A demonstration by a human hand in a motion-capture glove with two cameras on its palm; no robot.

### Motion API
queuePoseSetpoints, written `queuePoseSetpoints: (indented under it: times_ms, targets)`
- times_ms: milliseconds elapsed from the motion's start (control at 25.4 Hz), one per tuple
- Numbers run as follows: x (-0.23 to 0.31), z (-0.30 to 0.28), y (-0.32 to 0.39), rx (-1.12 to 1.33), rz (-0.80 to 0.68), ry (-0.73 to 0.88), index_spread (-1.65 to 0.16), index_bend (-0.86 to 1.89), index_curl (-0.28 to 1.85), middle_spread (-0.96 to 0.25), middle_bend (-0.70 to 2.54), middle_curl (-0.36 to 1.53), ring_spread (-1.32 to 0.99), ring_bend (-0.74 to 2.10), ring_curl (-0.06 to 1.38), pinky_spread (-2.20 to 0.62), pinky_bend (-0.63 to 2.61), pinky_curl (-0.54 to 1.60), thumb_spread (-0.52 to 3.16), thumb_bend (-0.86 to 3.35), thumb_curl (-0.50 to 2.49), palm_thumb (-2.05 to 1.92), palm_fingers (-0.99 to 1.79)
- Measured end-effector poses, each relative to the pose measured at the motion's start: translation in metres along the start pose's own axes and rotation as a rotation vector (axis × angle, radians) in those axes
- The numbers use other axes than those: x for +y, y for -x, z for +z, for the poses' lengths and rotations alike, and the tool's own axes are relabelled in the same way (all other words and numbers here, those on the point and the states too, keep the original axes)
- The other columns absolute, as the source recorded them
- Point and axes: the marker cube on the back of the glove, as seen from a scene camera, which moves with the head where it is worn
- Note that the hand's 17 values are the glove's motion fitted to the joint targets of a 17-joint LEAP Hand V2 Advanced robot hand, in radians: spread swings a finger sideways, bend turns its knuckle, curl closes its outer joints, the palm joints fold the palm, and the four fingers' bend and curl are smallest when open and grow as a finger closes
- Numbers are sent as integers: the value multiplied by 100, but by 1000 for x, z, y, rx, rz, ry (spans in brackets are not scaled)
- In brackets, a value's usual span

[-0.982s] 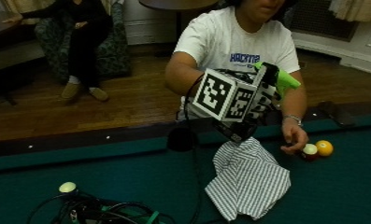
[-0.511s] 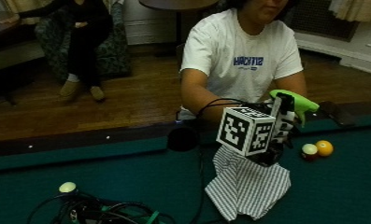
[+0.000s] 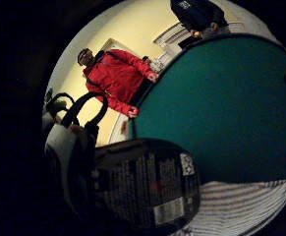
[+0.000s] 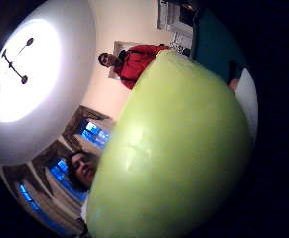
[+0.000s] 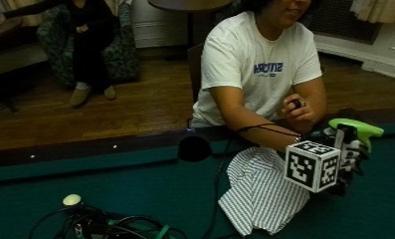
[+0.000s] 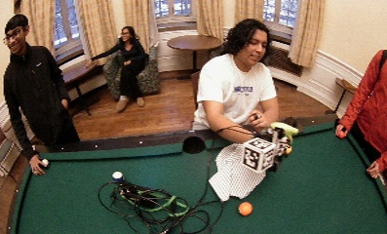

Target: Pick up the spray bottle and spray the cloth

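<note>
Outside view: the gloved right hand (image 5: 348, 154) is wrapped around one spray bottle (image 5: 353, 130), lime-green head uppermost, held upright over the green felt of the pool table (image 5: 117, 184) just beside the single striped cloth (image 5: 260, 191) that lies there. The little-finger palm view shows the bottle's dark label (image 3: 150, 189) with white print too small to read. One orange ball (image 6: 245, 208) and one white ball (image 6: 117, 175) rest on the felt.
</note>
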Motion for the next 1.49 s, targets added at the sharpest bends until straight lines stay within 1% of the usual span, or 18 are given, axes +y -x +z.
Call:
queuePoseSetpoints:
  times_ms: [157,314,589,1022,1257,1375,1454,1493]
  targets:
    - [-7,33,-32,-7,44,-15,-25,36,63,-16,71,56,-19,71,49,-29,43,40,38,-3,84,95,137]
    - [-10,51,-55,-15,67,-42,-25,37,63,-16,71,56,-19,71,49,-29,43,40,38,-3,84,95,138]
    - [-27,65,-62,1,52,-57,-25,39,64,-16,72,56,-19,70,49,-30,43,40,36,-3,84,94,139]
    - [-72,98,-73,-26,53,-33,-24,41,64,-16,72,56,-19,71,49,-30,43,40,33,-3,85,93,139]
    - [-70,102,-78,-39,106,26,-24,41,64,-17,72,56,-19,70,49,-31,43,40,33,-3,85,92,138]
    - [-62,101,-82,-25,162,77,-25,36,63,-16,72,56,-19,68,48,-26,42,40,40,-4,84,89,129]
    - [-55,98,-85,6,196,115,-26,34,62,-16,73,55,-18,69,48,-12,20,35,50,-6,81,85,105]
    - [-52,97,-86,25,210,137,-27,32,61,-16,71,54,-18,66,46,-7,16,35,55,-7,79,82,99]
